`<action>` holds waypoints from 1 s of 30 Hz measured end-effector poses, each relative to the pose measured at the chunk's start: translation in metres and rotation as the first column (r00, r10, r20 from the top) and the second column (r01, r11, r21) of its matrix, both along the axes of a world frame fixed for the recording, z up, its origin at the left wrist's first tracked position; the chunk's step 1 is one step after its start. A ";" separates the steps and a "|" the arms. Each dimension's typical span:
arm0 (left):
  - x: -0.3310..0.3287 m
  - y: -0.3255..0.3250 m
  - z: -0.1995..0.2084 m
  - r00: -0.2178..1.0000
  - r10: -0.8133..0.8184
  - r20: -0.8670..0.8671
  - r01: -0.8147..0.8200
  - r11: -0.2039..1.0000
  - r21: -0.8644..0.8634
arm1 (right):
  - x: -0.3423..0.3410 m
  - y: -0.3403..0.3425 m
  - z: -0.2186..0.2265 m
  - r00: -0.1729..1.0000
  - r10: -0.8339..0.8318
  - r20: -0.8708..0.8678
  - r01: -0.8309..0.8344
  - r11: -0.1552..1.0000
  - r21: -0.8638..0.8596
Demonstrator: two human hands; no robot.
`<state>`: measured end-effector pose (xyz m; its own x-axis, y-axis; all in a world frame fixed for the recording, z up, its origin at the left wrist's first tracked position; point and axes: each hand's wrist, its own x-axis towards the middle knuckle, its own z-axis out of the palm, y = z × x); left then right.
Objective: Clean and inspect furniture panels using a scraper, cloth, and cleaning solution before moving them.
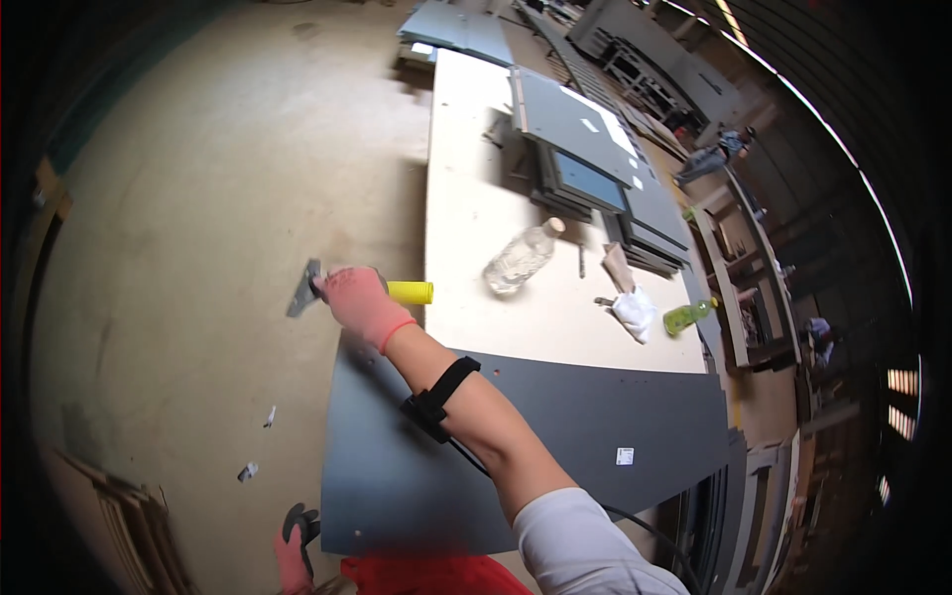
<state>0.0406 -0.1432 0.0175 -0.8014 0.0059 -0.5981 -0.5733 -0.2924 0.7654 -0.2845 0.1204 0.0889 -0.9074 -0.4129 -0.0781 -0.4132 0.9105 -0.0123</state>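
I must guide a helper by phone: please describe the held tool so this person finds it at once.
Find the large pale tabletop with a dark grey panel across its near end. Just past the tabletop's left edge, the right hand, in a pink glove, holds the tool. Unlike the clear bottle and green bottle, it has a bright yellow handle.
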 end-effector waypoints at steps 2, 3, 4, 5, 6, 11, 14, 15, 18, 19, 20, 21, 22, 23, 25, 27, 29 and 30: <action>-0.027 0.014 0.007 0.995 -0.098 -0.031 0.098 0.995 0.015 | 0.032 0.079 -0.010 0.978 -0.189 -0.088 0.168 0.966 -0.198; -0.039 0.025 0.018 0.990 -0.132 -0.058 0.132 0.991 0.006 | 0.055 0.129 -0.026 0.939 -0.300 -0.169 0.219 0.899 -0.378; -0.044 0.028 0.033 0.988 -0.135 -0.076 0.133 0.991 -0.034 | 0.084 0.155 -0.004 0.943 -0.328 -0.061 0.298 0.910 -0.287; -0.047 0.032 0.047 0.986 -0.139 -0.091 0.132 0.988 -0.073 | 0.106 0.189 -0.013 0.942 -0.333 -0.041 0.323 0.932 -0.167; -0.052 0.041 0.060 0.981 -0.160 -0.109 0.149 0.984 -0.099 | 0.132 0.227 -0.014 0.916 -0.399 0.030 0.401 0.913 -0.074; -0.073 0.129 0.101 0.958 -0.226 -0.175 0.186 0.958 -0.218 | 0.210 0.376 -0.046 0.697 -0.700 0.156 0.694 0.713 0.101; -0.064 0.221 0.148 0.874 -0.387 -0.294 0.260 0.883 -0.390 | 0.189 0.404 -0.062 0.720 -0.671 0.177 0.685 0.729 -0.022; -0.061 0.248 0.144 0.817 -0.443 -0.369 0.297 0.872 -0.390 | 0.188 0.411 -0.061 0.758 -0.642 0.113 0.650 0.758 -0.055; -0.034 0.331 0.151 0.800 -0.472 -0.371 0.309 0.854 -0.419 | 0.217 0.467 -0.047 0.650 -0.740 -0.173 0.667 0.665 -0.335; -0.020 0.353 0.152 0.802 -0.466 -0.373 0.305 0.858 -0.414 | 0.232 0.504 -0.046 0.485 -0.857 -0.172 0.735 0.506 -0.451; -0.007 0.372 0.146 0.819 -0.453 -0.353 0.312 0.867 -0.389 | 0.246 0.541 -0.048 0.273 -0.909 -0.316 0.804 0.395 -0.445; 0.006 0.392 0.147 0.845 -0.434 -0.313 0.331 0.884 -0.331 | 0.260 0.578 -0.050 0.070 -0.960 -0.270 0.867 0.193 -0.460; 0.017 0.415 0.148 0.867 -0.418 -0.273 0.349 0.898 -0.267 | 0.272 0.612 -0.061 -0.127 -0.980 -0.155 0.862 -0.031 -0.506; 0.025 0.435 0.148 0.864 -0.415 -0.284 0.345 0.900 -0.265 | 0.277 0.634 -0.073 -0.179 -0.982 -0.056 0.881 -0.135 -0.454; 0.037 0.475 0.148 0.834 -0.493 -0.249 0.445 0.866 -0.227 | 0.274 0.658 -0.082 -0.189 -0.977 0.099 0.923 -0.211 -0.323; 0.043 0.518 0.156 0.776 -0.557 -0.296 0.506 0.830 -0.234 | 0.277 0.678 -0.101 -0.129 -0.990 0.058 0.916 -0.142 -0.375; 0.047 0.540 0.156 0.670 -0.663 -0.334 0.578 0.748 -0.327 | 0.281 0.692 -0.101 -0.064 -0.970 0.233 0.534 -0.230 -0.813; 0.049 0.548 0.158 0.674 -0.658 -0.336 0.569 0.752 -0.332 | 0.279 0.687 -0.090 0.123 -0.902 0.415 0.150 -0.397 -0.906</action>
